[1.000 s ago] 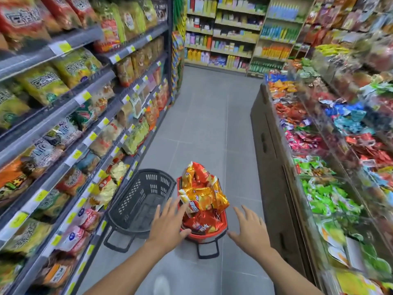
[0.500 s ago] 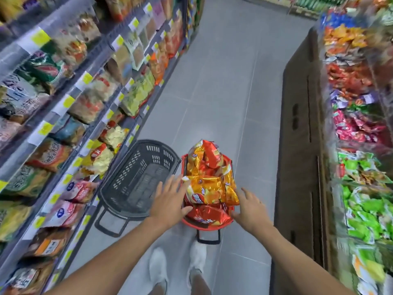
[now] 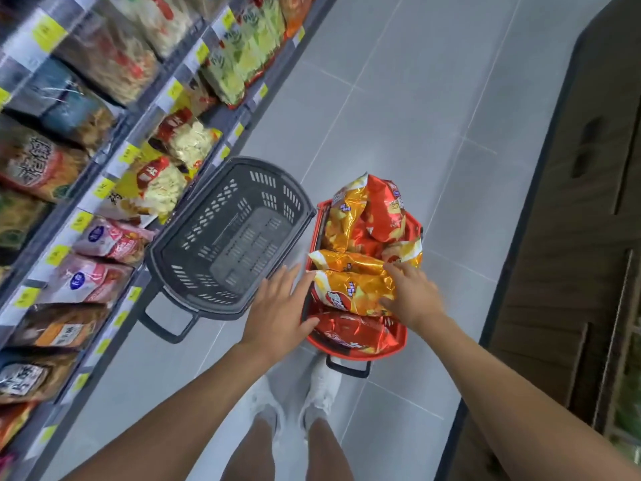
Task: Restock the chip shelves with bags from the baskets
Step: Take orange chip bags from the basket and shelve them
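On the grey tile floor (image 3: 399, 98) of a snack aisle, a red basket (image 3: 399, 338) heaped with glossy, crinkled foil chip bags sits at 3 o'clock of an empty, slotted grey basket (image 3: 242, 244). The right hand (image 3: 412, 296) is nearer. Its fingers (image 3: 393, 270) lie spread and unclenched on the topmost orange bag (image 3: 353, 293), which lies crosswise, long axis 9 to 3 o'clock. The left hand (image 3: 277, 307) hovers released at the bag's 9 o'clock end, thumb by the red rim. Stocked shelves (image 3: 81, 216) stand at 9 o'clock, and a two-handed lift looks likely.
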